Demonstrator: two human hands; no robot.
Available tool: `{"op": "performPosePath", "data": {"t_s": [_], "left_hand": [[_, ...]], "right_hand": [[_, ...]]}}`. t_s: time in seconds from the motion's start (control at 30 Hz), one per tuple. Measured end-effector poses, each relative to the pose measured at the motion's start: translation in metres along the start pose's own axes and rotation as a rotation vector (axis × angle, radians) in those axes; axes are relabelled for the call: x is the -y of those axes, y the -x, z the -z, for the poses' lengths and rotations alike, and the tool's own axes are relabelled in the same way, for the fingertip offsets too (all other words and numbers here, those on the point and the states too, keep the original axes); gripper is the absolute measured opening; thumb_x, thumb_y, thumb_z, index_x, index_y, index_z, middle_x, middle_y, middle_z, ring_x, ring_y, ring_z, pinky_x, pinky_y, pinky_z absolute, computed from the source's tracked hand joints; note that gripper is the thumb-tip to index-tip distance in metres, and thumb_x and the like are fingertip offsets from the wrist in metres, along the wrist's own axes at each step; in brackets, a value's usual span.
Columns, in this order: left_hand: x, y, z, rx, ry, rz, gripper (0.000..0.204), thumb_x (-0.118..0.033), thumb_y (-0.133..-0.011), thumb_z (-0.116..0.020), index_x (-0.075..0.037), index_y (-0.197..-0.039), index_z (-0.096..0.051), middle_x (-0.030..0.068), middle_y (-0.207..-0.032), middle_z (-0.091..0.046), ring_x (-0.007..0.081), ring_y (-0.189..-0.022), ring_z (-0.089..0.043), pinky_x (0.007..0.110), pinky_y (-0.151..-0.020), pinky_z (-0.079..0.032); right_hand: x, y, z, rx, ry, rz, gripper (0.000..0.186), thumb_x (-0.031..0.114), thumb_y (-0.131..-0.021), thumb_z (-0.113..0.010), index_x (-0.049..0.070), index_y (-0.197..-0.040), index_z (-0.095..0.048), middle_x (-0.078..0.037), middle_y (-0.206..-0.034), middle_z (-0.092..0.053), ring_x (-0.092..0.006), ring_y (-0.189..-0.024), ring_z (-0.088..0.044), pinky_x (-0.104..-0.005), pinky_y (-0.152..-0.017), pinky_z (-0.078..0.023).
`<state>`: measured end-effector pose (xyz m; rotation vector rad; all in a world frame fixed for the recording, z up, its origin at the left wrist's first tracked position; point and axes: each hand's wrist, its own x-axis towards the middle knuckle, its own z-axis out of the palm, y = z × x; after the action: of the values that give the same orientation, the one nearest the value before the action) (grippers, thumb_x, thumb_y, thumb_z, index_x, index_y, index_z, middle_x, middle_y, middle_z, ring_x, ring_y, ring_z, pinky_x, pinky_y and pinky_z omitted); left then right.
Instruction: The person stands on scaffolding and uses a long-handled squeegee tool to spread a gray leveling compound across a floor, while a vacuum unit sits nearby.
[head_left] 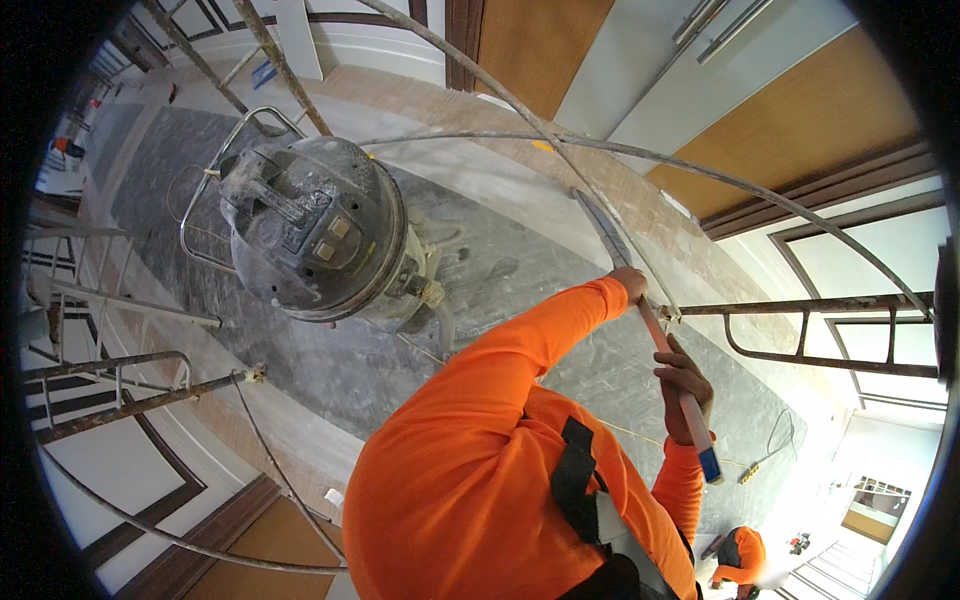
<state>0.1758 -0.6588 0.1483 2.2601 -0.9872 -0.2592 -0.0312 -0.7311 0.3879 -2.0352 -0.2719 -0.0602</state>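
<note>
My left hand (628, 284) grips a long straight bar (604, 228), grey toward its upper end, reddish lower down (656, 326), with a blue end piece (710, 464). My right hand (682, 388) is closed round the lower part of the same bar. The bar lies at a slant beside a thin scaffold brace (590, 188). Both my arms are in orange sleeves. To the left of my hands stands a large dusty grey industrial vacuum (320, 230) with a metal handle and a hose (443, 320).
Scaffold frames (805, 305) (125, 400) and long braces cross both sides. A white stepladder (160, 310) is at left. Wood-and-white doors (760, 105) line the wall. A cable plug (748, 473) lies on the dusty grey floor. A co-worker in orange (742, 560) bends at lower right; another (66, 146) is far left.
</note>
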Motion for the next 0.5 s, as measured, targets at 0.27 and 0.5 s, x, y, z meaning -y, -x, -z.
{"op": "performPosePath", "data": {"t_s": [0.27,0.5], "left_hand": [[0.0,-0.003,-0.006,-0.054,0.052,-0.006,0.012,-0.015,-0.07,-0.066,-0.012,-0.079,-0.073,0.0128,-0.087,-0.067,0.0344,-0.09,-0.065,0.046,-0.081,-0.052],[0.026,-0.022,-0.018,0.02,0.024,0.045,0.015,-0.015,-0.069,-0.068,-0.011,-0.082,-0.073,0.0132,-0.086,-0.069,0.0352,-0.086,-0.068,0.047,-0.077,-0.054]], "right_hand": [[0.0,-0.003,-0.002,0.024,-0.008,-0.028,0.012,-0.008,-0.083,-0.066,0.003,-0.084,-0.072,-0.015,-0.108,-0.07,-0.0349,-0.132,-0.05,-0.0406,-0.103,-0.046],[0.001,-0.02,-0.013,0.045,0.1,0.082,0.011,-0.003,-0.088,-0.064,0.005,-0.085,-0.072,-0.014,-0.104,-0.071,-0.0356,-0.127,-0.055,-0.0416,-0.101,-0.047]]}}
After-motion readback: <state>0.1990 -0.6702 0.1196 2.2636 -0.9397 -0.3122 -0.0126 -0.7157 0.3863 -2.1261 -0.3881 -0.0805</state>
